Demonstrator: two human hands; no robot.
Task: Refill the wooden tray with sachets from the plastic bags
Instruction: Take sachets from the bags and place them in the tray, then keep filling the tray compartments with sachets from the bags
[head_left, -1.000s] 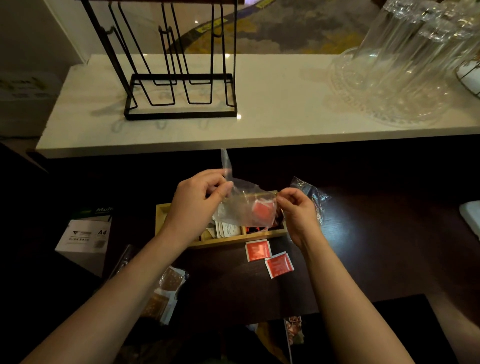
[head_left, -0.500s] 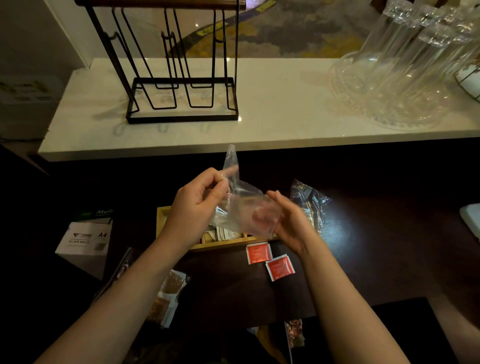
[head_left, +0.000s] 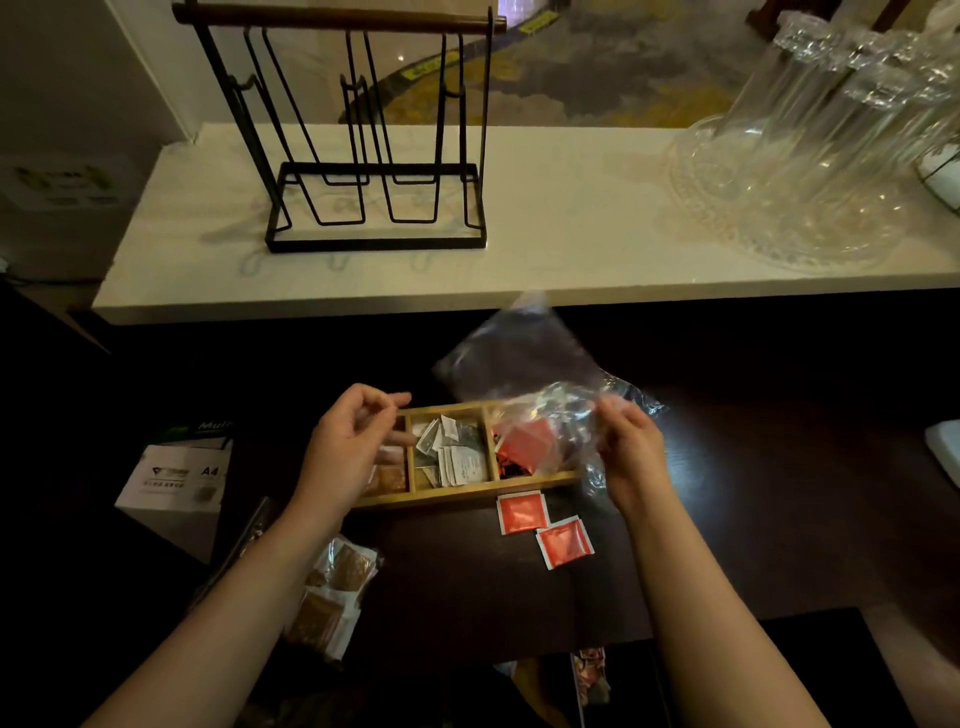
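Note:
The wooden tray (head_left: 457, 494) lies on the dark table between my hands, with three compartments: brown sachets left, white and grey sachets middle, red sachets right. My right hand (head_left: 631, 452) grips a clear plastic bag (head_left: 519, 358), blurred, lifted over the tray's right compartment. A red sachet (head_left: 527, 441) shows at the bag's lower end above that compartment. My left hand (head_left: 353, 441) hovers over the tray's left end, fingers curled loosely apart, holding nothing. Two red sachets (head_left: 522, 512) (head_left: 563, 542) lie on the table in front of the tray.
A bag of brown sachets (head_left: 332, 587) lies at the near left beside my left forearm. An A4 paper pack (head_left: 176, 475) sits at left. On the white counter behind stand a black wire rack (head_left: 374, 208) and upturned glasses on a glass tray (head_left: 810, 156).
My left hand has let go of the clear bag and dropped toward the tray's left end. My right hand has swung the bag up and to the right, over the tray.

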